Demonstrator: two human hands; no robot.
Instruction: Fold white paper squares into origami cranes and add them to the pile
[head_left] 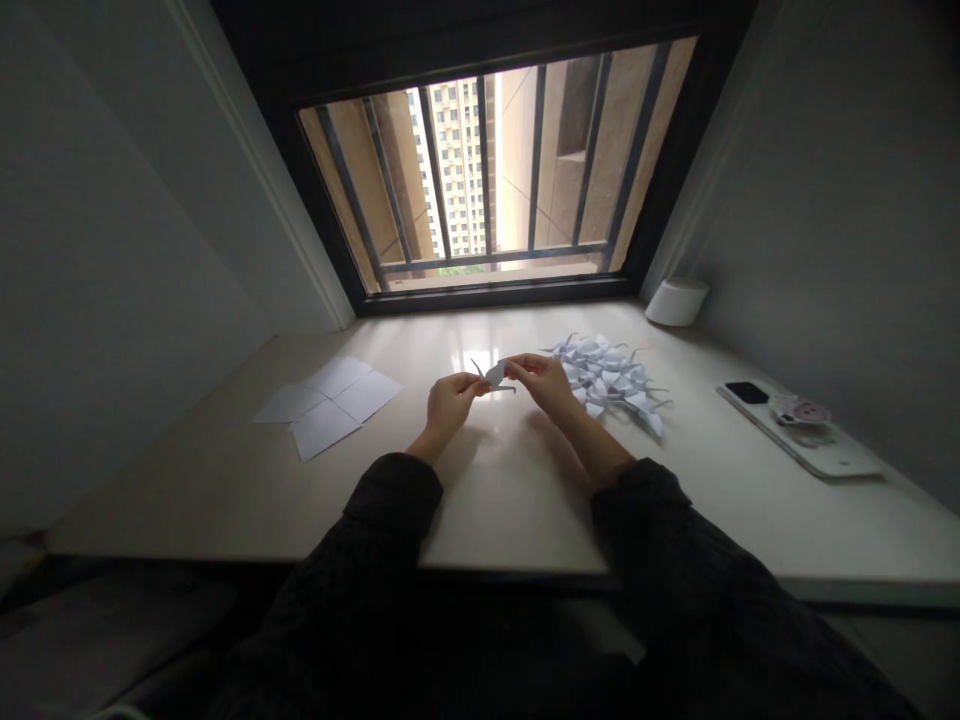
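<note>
Two hands point(495, 392) pinch a small, creased, pointed paper crane point(495, 375).

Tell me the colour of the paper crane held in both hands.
The paper crane is white; the head view shows it.

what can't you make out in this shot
Head view only:
- Folded paper piece: too small and backlit to tell its exact shape; fingers of the left hand and right hand cover its ends.
- Pile of folded papers: too small and overlapping to count.
- Phone: the pinkish item on it is blurred.
- White round object: dim, cannot tell what it is.
</note>
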